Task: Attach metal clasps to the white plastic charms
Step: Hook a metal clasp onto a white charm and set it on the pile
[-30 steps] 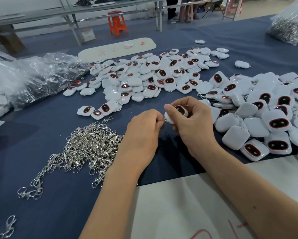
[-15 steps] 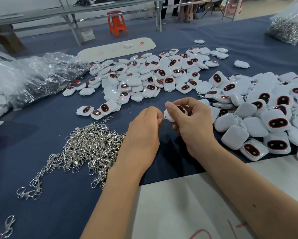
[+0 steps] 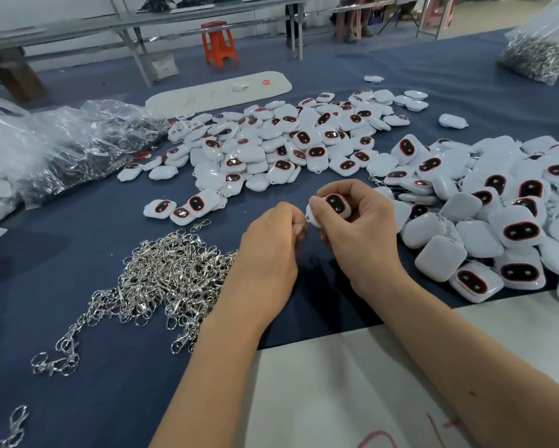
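My right hand (image 3: 360, 231) grips a white plastic charm (image 3: 331, 206) with a dark red-rimmed oval face, held above the blue cloth at the middle. My left hand (image 3: 271, 253) is closed beside it, fingertips pinching a small metal clasp (image 3: 304, 228) against the charm's lower left corner; most of the clasp is hidden by my fingers. A heap of loose silver clasps (image 3: 168, 279) lies to the left of my left wrist. Many more charms lie in a pile behind my hands (image 3: 288, 147) and in a second pile to the right (image 3: 498, 221).
Crumpled clear plastic bags (image 3: 61, 150) sit at the far left. A white oblong board (image 3: 220, 92) lies beyond the charms. A bag of metal parts (image 3: 537, 56) is at the top right. White paper (image 3: 352, 392) covers the near table edge. An orange stool (image 3: 218, 43) stands beyond.
My right hand has turned the charm slightly so more of its dark face shows. Both hands stay close together at the same spot.
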### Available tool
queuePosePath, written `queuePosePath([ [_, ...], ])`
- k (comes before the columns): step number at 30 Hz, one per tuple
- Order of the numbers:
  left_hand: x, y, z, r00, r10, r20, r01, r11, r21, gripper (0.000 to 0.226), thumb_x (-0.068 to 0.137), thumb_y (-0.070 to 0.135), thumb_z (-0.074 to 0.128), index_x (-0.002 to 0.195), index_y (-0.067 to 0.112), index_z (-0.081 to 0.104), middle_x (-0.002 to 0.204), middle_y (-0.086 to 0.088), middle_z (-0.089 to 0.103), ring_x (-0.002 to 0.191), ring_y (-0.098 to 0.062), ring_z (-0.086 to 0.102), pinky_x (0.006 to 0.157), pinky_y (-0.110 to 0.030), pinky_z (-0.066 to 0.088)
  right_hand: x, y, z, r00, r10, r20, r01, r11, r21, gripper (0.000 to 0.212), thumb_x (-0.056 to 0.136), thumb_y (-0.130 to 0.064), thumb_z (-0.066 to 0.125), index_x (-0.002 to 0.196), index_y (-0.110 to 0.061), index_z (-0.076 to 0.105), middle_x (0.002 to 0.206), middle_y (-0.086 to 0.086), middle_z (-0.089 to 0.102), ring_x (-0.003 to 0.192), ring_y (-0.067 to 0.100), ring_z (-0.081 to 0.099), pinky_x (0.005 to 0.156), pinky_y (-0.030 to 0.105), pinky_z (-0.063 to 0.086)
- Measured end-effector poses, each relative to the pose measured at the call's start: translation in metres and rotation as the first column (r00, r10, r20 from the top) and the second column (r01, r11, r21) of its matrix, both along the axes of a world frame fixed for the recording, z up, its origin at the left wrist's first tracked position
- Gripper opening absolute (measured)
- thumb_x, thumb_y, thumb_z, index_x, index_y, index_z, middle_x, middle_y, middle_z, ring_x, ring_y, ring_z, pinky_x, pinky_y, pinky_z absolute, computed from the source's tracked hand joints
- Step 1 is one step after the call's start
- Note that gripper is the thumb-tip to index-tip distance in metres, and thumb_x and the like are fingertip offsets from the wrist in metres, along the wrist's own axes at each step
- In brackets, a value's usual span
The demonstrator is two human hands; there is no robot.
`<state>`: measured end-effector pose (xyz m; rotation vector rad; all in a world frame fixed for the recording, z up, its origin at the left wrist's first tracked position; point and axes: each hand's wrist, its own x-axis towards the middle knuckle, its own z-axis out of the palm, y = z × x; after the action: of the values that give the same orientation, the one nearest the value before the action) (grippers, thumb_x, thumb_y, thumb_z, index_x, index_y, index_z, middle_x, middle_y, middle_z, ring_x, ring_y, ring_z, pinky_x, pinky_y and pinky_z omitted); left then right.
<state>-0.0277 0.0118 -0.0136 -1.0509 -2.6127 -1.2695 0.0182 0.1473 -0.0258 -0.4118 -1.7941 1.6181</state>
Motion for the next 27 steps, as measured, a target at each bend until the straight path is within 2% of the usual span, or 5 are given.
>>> queuePosePath([
  [6,-0.0031,0.0006,-0.0043,0.999,0.034,-0.002,-0.034,0.999,0.011,0.016,0.092,0.025,0.035,0.085,0.027,0.050,0.082,0.008,0.060,0.075,-0.021,0.058,0.070,-0.051,0.050,-0.0001,-0.0008,0.0000,1.000,-0.025,0.015,0.024,0.997,0.076,0.008,0.090,-0.024,0.079,0.092,-0.021,0.071,0.075,-0.003,0.070,0.062,0.010,0.064,0.064,0.033,0.060],
  [13,-0.0029,-0.0005,-0.0054,0.999,0.050,-0.003,-0.050,0.999,0.010,0.017,0.086,0.018,0.035,0.085,0.026,0.050,0.081,0.008,0.060,0.075,-0.022,0.059,0.070,-0.051,0.050,0.0011,-0.0007,0.0019,1.000,-0.018,0.025,0.014,0.989,0.146,0.008,0.091,-0.025,0.079,0.092,-0.022,0.072,0.072,-0.008,0.067,0.063,0.006,0.062,0.065,0.033,0.061],
  [16,-0.0019,0.0000,-0.0051,0.998,0.063,-0.008,-0.063,0.998,0.001,0.018,0.085,0.015,0.035,0.085,0.026,0.049,0.081,0.009,0.060,0.075,-0.021,0.059,0.070,-0.050,0.050,-0.0005,0.0004,0.0014,0.999,-0.001,0.053,-0.005,0.995,0.103,0.007,0.090,-0.024,0.079,0.091,-0.021,0.073,0.073,-0.005,0.068,0.063,0.009,0.062,0.064,0.034,0.059],
  [22,-0.0003,0.0010,-0.0042,0.995,0.088,-0.050,-0.089,0.996,-0.019,0.016,0.090,0.014,0.040,0.086,0.024,0.052,0.081,0.010,0.060,0.076,-0.019,0.060,0.070,-0.049,0.050,-0.0005,0.0000,0.0008,0.995,0.036,0.092,-0.031,0.998,-0.062,0.007,0.088,-0.022,0.080,0.084,-0.020,0.074,0.066,-0.004,0.068,0.052,0.010,0.059,0.054,0.023,0.049],
  [27,-0.0026,0.0020,-0.0050,0.990,0.145,0.000,-0.144,0.988,-0.053,0.020,0.093,0.009,0.045,0.086,0.026,0.051,0.084,0.009,0.061,0.079,-0.022,0.062,0.073,-0.052,0.051,0.0021,-0.0046,0.0015,0.996,-0.045,0.073,0.031,0.984,0.173,0.008,0.088,-0.024,0.080,0.087,-0.023,0.072,0.075,-0.008,0.070,0.070,0.010,0.065,0.072,0.033,0.058],
])
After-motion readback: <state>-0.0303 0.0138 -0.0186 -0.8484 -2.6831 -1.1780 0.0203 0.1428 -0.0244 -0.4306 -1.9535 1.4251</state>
